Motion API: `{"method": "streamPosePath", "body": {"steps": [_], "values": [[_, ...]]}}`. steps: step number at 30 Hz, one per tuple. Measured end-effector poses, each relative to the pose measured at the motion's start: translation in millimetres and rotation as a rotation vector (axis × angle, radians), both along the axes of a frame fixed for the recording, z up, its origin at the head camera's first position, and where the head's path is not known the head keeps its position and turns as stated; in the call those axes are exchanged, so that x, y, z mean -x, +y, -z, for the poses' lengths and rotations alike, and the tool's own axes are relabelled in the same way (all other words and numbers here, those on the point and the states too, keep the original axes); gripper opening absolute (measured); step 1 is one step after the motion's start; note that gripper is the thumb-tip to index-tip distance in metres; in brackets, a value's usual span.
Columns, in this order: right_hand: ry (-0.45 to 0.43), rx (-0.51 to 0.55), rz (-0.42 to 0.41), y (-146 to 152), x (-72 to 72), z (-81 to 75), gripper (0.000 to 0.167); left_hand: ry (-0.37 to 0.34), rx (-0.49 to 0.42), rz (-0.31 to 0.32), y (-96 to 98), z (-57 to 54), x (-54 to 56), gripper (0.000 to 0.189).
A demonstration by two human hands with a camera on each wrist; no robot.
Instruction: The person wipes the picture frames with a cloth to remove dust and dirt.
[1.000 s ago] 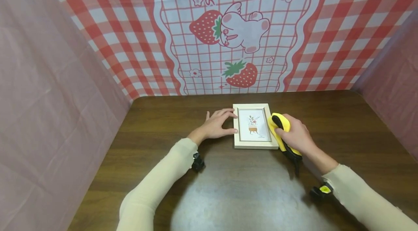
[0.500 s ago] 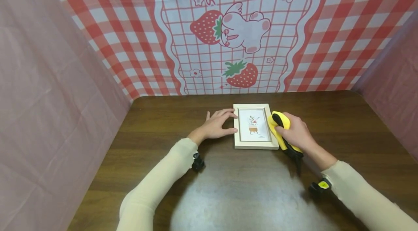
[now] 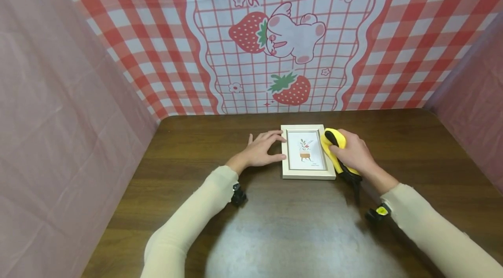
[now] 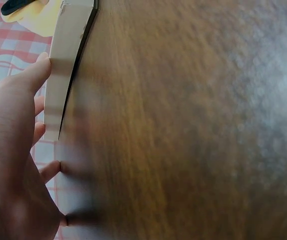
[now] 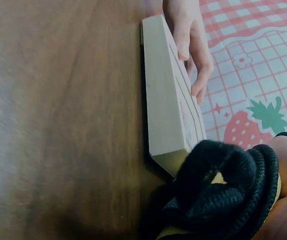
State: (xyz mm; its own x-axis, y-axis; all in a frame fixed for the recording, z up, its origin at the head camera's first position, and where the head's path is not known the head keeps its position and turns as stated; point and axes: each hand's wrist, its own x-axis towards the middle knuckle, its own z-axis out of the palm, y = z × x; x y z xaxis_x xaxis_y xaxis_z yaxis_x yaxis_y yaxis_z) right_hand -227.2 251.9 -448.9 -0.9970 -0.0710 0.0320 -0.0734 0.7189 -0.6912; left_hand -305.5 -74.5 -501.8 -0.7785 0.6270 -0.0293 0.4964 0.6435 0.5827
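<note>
I see the photo frame (image 3: 307, 151) just below and right of centre; my left hand (image 3: 260, 150), fingers spread, touches its left side, my right hand (image 3: 356, 155) grips the yellow tool (image 3: 340, 139) against its right.

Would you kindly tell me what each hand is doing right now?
Left hand: open, touching the left side of the picture frame.
Right hand: closed, holding the yellow-and-black tool.
</note>
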Motion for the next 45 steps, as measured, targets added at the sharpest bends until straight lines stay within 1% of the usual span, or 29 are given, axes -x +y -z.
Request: {"method": "streamPosePath", "body": {"steps": [1,4,5,7,8,11,22,25,29,33,39,45], "values": [[0.004,-0.003,0.003,0.3,2.2,0.4,0.056,0.009,0.004,0.001,-0.2,0.2,-0.2,0.068],[0.01,-0.011,0.013,0.5,9.3,1.4,0.055,-0.001,0.01,0.001,0.4,-10.6,-7.6,0.068],[0.01,-0.015,0.018,0.7,11.8,1.6,0.055,-0.009,0.01,0.002,0.7,-15.7,-11.1,0.067],[0.015,-0.026,0.023,0.8,16.8,1.3,0.055,-0.002,0.021,0.003,1.3,-18.6,-12.7,0.067],[0.017,-0.033,0.027,0.4,19.4,1.2,0.054,-0.011,0.026,0.004,1.8,-23.9,-15.8,0.066],[0.017,-0.052,0.031,-0.6,27.2,0.2,0.054,-0.005,0.043,0.003,2.7,-25.9,-16.5,0.064],[-0.009,-0.089,0.04,-1.3,54.5,-5.0,0.053,0.0,0.057,-0.001,2.9,-25.8,-15.6,0.062],[-0.024,-0.081,0.051,-1.8,60.8,-4.7,0.054,-0.006,0.054,-0.001,3.3,-25.8,-16.3,0.063],[-0.022,-0.092,0.055,-0.2,66.9,-3.5,0.055,-0.016,0.042,-0.006,3.7,-24.9,-17.3,0.063],[-0.018,-0.096,0.047,1.3,69.2,-3.1,0.054,-0.012,0.041,-0.012,3.3,-24.6,-17.6,0.063],[-0.011,-0.078,0.037,2.5,68.2,-2.4,0.053,-0.014,0.041,-0.005,2.1,-23.9,-16.5,0.063],[-0.021,-0.045,0.043,4.5,65.8,-7.7,0.054,-0.028,0.005,-0.014,0.3,-12.5,-9.5,0.064]]}}
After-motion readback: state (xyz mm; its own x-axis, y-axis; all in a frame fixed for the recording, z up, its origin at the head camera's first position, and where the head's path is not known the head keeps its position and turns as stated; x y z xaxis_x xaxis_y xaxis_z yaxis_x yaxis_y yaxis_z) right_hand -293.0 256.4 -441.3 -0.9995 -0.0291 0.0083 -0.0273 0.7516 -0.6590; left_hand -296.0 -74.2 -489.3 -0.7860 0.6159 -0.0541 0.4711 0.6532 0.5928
